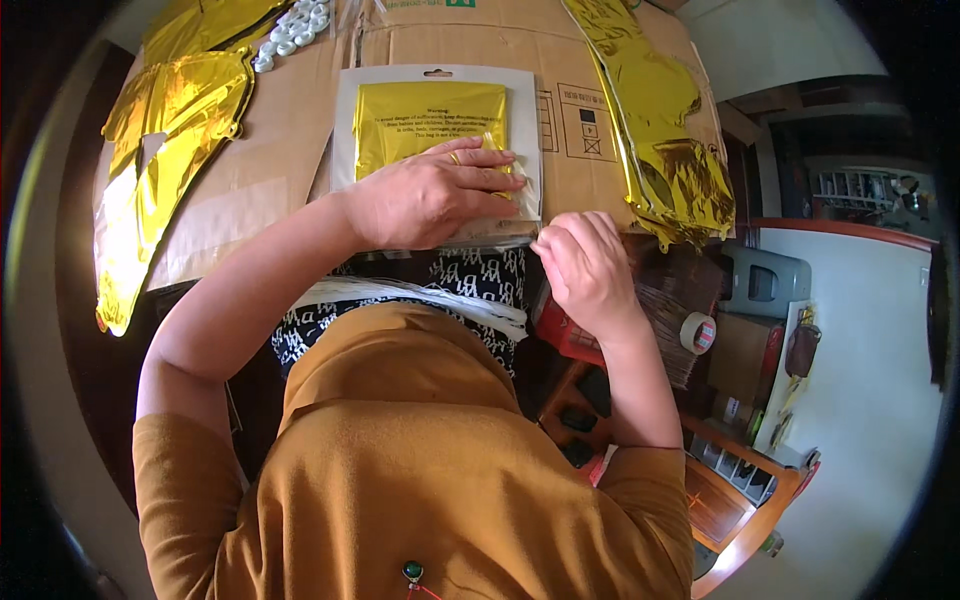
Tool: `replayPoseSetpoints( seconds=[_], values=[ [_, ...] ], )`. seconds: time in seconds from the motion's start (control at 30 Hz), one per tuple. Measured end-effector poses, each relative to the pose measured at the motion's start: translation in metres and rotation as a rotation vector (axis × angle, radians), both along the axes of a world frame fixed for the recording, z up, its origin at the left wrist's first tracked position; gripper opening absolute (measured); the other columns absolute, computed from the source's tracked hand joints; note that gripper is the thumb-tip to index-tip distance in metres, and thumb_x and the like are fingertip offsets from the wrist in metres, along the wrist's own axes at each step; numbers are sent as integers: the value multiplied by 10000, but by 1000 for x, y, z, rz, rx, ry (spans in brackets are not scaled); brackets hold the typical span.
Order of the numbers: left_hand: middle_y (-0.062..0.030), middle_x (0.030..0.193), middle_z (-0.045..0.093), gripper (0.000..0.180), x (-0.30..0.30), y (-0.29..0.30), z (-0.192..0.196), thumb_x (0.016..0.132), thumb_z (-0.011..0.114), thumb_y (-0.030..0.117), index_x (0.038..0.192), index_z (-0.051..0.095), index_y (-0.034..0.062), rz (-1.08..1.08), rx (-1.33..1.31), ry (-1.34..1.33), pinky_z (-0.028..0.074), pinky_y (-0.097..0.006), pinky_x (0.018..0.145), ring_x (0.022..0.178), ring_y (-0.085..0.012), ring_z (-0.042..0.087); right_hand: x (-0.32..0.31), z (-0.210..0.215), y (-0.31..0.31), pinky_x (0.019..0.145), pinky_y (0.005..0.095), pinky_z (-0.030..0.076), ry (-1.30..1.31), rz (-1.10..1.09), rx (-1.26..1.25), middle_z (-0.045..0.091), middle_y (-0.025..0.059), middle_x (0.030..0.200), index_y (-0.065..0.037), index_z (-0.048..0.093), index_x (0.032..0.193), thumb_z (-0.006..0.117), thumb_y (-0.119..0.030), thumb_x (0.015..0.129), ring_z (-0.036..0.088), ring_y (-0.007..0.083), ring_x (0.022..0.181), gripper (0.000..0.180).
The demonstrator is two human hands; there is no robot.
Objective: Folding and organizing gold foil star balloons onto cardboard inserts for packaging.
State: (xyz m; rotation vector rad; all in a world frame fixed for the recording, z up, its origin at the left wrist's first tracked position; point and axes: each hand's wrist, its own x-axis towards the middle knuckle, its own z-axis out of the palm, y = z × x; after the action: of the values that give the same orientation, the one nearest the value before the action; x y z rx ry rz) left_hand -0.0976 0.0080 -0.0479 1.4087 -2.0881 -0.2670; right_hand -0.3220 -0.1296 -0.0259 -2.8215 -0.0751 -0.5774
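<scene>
A flat clear plastic packaging bag [523, 120] with a pale border and a hang hole lies on the cardboard in front of me. Inside it is a folded gold foil sheet [405, 110], seen behind printed text. My left hand [440, 195] rests across the lower part of the bag, fingers stretched toward its right edge, holding nothing. At the bag's lower right corner, my right hand [585, 265] is closed in a pinch on the bag's edge. Its fingertips hide exactly what part they grip.
Flat gold foil balloons lie on the cardboard [270, 180] at left [185, 130] and right [670, 130]. Small white rings [290, 35] are heaped at the back left. White strips [410, 292] lie across my lap. A tape roll [697, 333] and a grey plastic stool [765, 280] stand right.
</scene>
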Motion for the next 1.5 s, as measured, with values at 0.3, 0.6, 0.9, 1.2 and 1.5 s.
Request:
replayPoseSetpoints(
  seconds=[0.3, 0.6, 0.9, 1.2, 1.5],
  values=[
    [-130, 1437, 570, 482, 1, 1, -1, 788, 652, 29, 1264, 682, 93, -11, 23, -1, 291, -519, 1198, 1402, -349, 452, -13, 14, 17, 766, 386, 491, 71, -23, 372, 590, 70, 831, -73, 556, 835, 763, -71, 812, 604, 257, 816, 208],
    [-144, 1241, 633, 453, 9, 13, 31, 849, 726, 363, 1186, 686, 63, -79, -195, -53, 389, -482, 1091, 1230, -325, 565, 10, 20, 24, 921, 400, 473, -48, -16, 479, 613, 126, 1104, -55, 616, 842, 808, -94, 790, 590, 328, 1062, 202],
    [-120, 881, 655, 85, -27, 61, 38, 867, 721, 58, 934, 701, 10, 232, 55, 399, 495, -401, 722, 801, -303, 626, 27, -6, 9, 944, 350, 484, 86, -28, 935, 639, 149, 1197, -11, 628, 912, 768, -94, 870, 625, 238, 1069, 168],
    [-204, 873, 712, 206, 49, 322, -55, 834, 635, 179, 838, 744, 5, 722, 1120, -450, 568, -473, 783, 841, -384, 700, 26, 8, 3, 1057, 385, 424, 228, 19, 791, 618, 166, 1324, -29, 611, 926, 745, -136, 902, 569, 274, 1276, 173],
    [-139, 849, 702, 318, 5, 237, 64, 699, 838, 259, 870, 705, 27, 1042, 1055, -378, 537, -430, 771, 848, -334, 689, 17, 7, 16, 1153, 478, 376, 108, 76, 130, 504, 136, 1451, -80, 593, 1229, 865, -207, 721, 456, 337, 1377, 590]
  ],
)
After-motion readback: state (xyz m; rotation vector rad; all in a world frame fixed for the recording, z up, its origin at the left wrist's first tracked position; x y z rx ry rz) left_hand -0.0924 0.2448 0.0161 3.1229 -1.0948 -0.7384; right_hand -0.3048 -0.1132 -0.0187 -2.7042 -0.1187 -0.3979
